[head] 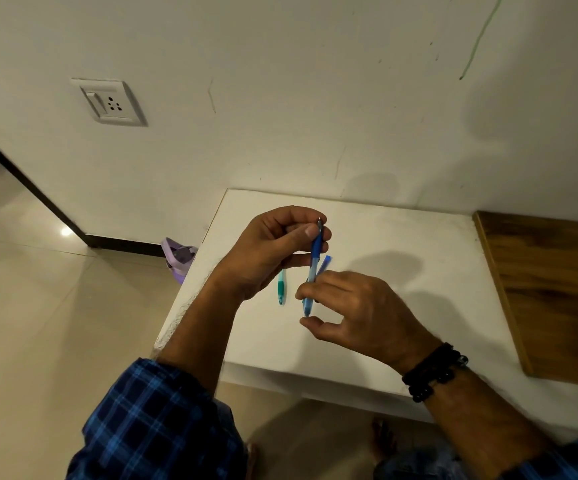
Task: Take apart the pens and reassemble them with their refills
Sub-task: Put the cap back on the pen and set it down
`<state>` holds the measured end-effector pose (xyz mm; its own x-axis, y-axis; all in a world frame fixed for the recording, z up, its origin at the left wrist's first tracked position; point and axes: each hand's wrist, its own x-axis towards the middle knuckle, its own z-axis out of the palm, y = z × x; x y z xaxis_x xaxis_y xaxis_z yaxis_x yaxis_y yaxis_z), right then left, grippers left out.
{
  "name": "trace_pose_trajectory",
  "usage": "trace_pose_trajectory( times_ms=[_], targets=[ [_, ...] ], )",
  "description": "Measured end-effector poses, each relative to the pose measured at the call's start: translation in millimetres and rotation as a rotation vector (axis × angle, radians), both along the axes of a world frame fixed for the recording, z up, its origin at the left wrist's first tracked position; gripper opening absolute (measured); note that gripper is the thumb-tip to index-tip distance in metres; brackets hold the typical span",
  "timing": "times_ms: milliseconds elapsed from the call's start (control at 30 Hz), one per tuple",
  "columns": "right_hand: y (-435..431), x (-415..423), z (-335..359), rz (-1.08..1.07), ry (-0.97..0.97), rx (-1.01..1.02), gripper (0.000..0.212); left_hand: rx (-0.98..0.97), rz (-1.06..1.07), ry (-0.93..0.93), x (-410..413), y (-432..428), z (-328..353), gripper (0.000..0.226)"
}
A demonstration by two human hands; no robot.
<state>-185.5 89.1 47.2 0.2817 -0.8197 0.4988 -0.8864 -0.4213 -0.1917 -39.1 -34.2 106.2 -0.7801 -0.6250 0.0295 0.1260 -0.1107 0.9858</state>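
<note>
While the left hand (273,247) is pinching the blue pen (315,258) near its tip and the right hand (357,310) is gripping its lower end above the surface (402,271), a hasty twist is likely risking the refill slipping out and rolling off the edge; the green pen (281,289) is lying just beneath.

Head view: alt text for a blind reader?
A blue pen is held over a white table, the left hand pinching near its tip and the right hand gripping its other end. A green pen lies on the table.
</note>
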Motion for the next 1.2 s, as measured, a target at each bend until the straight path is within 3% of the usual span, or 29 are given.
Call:
trace_pose_trajectory(
  times_ms=[367, 633, 733, 900, 1000, 1200],
  targets=[
    [1.6, 1.2, 3.8, 0.002, -0.011, -0.029, 0.040, -0.002, -0.017, 0.082, -0.9, 1.7, 3.6, 0.025],
    [5.8, 0.4, 16.3, -0.003, -0.151, 0.185, 0.073, -0.064, -0.025, 0.020, -5.8, -0.2, -3.1, 0.009],
    [9.3, -1.8, 28.6, -0.076, -0.347, 0.119, 0.062, -0.040, -0.036, 0.001, -6.5, 0.0, -4.6, 0.008],
    [5.5, -6.0, 41.4, -0.304, -0.768, -0.041, 0.017, -0.076, -0.034, -0.058, -7.6, -0.8, -9.2, 0.008],
    [0.6, -7.5, 44.1, -0.386, -1.021, -0.050, 0.012, -0.111, -0.049, -0.092, -8.2, 0.0, -10.3, 0.011],
    [-0.8, -13.7, 43.6, -0.292, -1.068, 0.112, 0.013, -0.172, -0.081, -0.128, -9.9, 2.8, -8.0, 0.011]
  ],
)
